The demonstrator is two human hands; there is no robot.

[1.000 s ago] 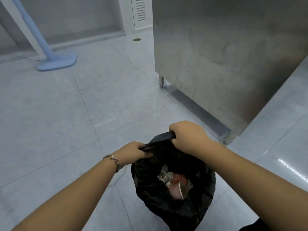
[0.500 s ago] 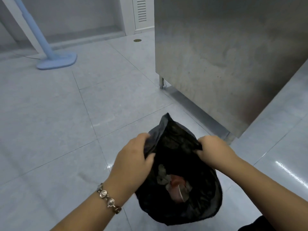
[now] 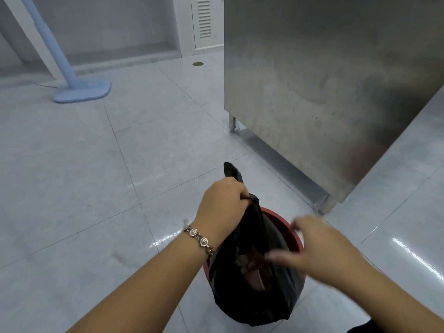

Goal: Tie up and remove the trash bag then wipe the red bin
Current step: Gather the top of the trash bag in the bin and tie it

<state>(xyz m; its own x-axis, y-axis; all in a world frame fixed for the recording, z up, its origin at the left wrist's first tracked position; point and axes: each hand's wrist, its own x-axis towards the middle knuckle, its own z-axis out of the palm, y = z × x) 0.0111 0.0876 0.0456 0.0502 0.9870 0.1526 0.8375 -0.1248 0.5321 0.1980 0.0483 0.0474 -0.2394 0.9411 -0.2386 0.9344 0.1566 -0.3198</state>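
We've got the left hand (image 3: 222,206) clenched tight around the gathered neck of the black trash bag (image 3: 252,280), a twisted tail of plastic poking up past the knuckles on the far side. A metal-link bracelet (image 3: 199,239) sits on that wrist. The bag hangs down into the red bin (image 3: 289,227), whose rim shows as a curve behind it on the right, down on the grey tiled floor (image 3: 96,176). Through the thin plastic we make out something pinkish, too dim to name. The right hand (image 3: 319,248) is just beside the bag, motion-blurred, fingers spread loose and holding nothing. Far right stands a stainless steel cabinet (image 3: 324,92); far left, a pale blue fan stand (image 3: 81,88).
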